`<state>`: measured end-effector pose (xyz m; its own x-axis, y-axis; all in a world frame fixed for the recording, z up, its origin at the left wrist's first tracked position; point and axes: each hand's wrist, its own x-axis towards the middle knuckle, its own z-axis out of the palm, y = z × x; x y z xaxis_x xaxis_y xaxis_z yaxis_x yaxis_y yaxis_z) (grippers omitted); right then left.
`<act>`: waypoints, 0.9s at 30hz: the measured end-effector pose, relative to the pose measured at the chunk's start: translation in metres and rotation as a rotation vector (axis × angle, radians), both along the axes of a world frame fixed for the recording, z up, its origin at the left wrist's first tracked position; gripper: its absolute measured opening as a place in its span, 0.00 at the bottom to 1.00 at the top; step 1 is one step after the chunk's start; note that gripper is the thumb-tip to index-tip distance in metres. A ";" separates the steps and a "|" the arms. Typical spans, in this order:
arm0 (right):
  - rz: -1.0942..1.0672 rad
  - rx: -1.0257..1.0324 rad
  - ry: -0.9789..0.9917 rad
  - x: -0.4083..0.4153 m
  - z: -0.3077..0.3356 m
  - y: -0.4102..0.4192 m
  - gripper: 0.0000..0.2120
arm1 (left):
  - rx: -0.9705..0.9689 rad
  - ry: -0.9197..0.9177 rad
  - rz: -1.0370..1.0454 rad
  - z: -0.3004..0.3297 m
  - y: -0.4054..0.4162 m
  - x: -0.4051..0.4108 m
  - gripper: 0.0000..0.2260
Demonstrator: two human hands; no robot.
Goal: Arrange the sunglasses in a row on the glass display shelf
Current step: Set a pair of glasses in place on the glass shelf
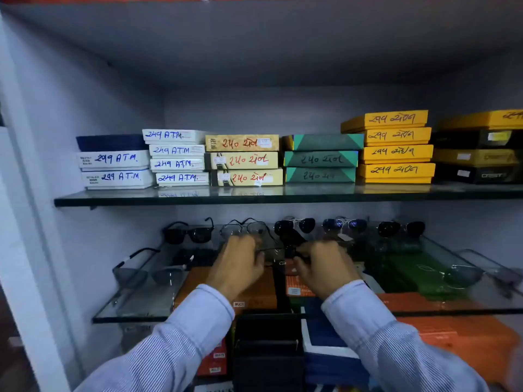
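A white-walled cabinet holds two glass shelves, and the lower glass display shelf carries the eyewear. Over the middle of that shelf, a thin dark-framed pair of sunglasses is held between both hands, just in front of the back row. The left hand has its fingers curled around the left end of the frame; the right hand pinches the right end, fingers closed on it. Both wrists wear pale striped sleeves.

Behind the held pair, along the back wall, five pairs stand in a line: a black pair, a clear wire-rimmed pair, a dark aviator pair, a blue-tinted pair and a round dark pair. To the left of the held pair, near the shelf's front, lies a grey-lensed pair; to its right lies another pale-lensed pair.

Under the glass, orange and dark boxes show through. Above, the upper glass shelf bears stacked boxes with handwritten labels.
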<state>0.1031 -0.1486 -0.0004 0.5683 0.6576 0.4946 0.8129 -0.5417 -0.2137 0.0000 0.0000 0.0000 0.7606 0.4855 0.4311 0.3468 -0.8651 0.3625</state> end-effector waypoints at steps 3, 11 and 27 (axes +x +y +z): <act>-0.077 -0.066 0.067 0.006 0.002 0.016 0.12 | -0.008 0.081 0.020 0.001 0.008 0.017 0.10; -0.103 -0.068 0.149 0.019 -0.003 0.034 0.09 | 0.025 0.150 0.039 -0.009 0.022 0.033 0.12; 0.077 0.229 0.584 0.009 0.040 0.043 0.00 | -0.045 0.003 0.186 0.034 0.052 -0.039 0.05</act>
<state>0.1118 -0.1056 0.0398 0.7423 0.6217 0.2500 0.5619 -0.3743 -0.7377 -0.0386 0.0524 0.0335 0.6569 0.6366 0.4040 0.5002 -0.7689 0.3982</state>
